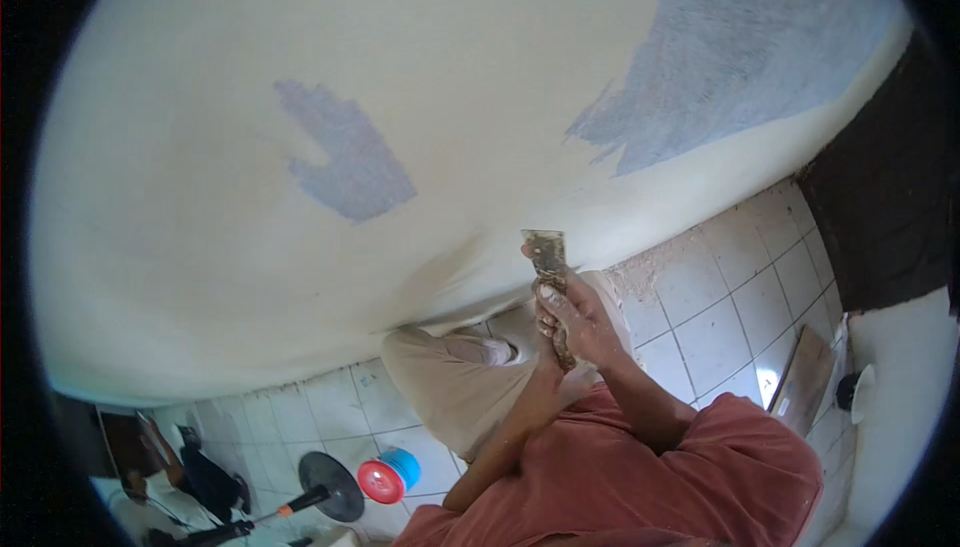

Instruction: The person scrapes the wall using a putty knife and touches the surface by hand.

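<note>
Both hands are together on a putty knife (551, 254) in front of my lap. Its blade points up toward the wall and is crusted with dried material. My right hand (589, 318) wraps around the handle, its thumb smeared with white. My left hand (551, 367) holds the same tool from beneath, partly hidden by the right; a fingertip shows behind the blade's left edge. The cream wall (480, 112) faces me, apart from the blade. It bears a small blue-grey patch (349, 161) at left and a larger blue-grey area (727, 59) at upper right.
White floor tiles (709, 329) run along the wall's foot. Left of my legs are a red and blue bucket (401, 464) and a long-handled tool with a round black disc (330, 472). Another person (202, 472) is at lower left. A brown board (806, 382) lies at right.
</note>
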A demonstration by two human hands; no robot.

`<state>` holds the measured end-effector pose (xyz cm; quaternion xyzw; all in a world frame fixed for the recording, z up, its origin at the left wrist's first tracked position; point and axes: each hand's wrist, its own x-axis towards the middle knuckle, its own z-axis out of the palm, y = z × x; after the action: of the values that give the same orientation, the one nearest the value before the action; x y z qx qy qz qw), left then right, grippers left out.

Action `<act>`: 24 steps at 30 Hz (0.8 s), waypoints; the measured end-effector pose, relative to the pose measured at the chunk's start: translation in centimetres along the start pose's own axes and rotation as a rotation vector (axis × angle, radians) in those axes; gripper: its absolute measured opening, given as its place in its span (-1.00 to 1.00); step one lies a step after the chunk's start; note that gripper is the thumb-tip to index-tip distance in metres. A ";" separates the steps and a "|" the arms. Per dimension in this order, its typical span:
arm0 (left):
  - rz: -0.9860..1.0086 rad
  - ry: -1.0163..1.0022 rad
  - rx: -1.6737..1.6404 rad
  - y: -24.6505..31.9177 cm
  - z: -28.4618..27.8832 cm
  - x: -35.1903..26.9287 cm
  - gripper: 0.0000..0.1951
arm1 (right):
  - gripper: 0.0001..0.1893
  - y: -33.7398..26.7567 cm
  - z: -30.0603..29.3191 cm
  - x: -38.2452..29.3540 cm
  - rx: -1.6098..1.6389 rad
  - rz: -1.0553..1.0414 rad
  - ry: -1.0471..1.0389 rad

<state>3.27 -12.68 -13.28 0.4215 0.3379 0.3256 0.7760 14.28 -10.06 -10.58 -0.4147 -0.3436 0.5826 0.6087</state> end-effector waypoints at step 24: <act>0.143 -0.110 0.295 4.6 -0.7 2.2 -0.52 | -0.52 -7.7 -0.5 1.8 -0.426 -0.335 0.332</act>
<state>2.90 -8.66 -10.13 0.5709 0.3080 0.3033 0.6980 18.16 -8.12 -3.97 -0.5599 -0.4175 0.3136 0.6434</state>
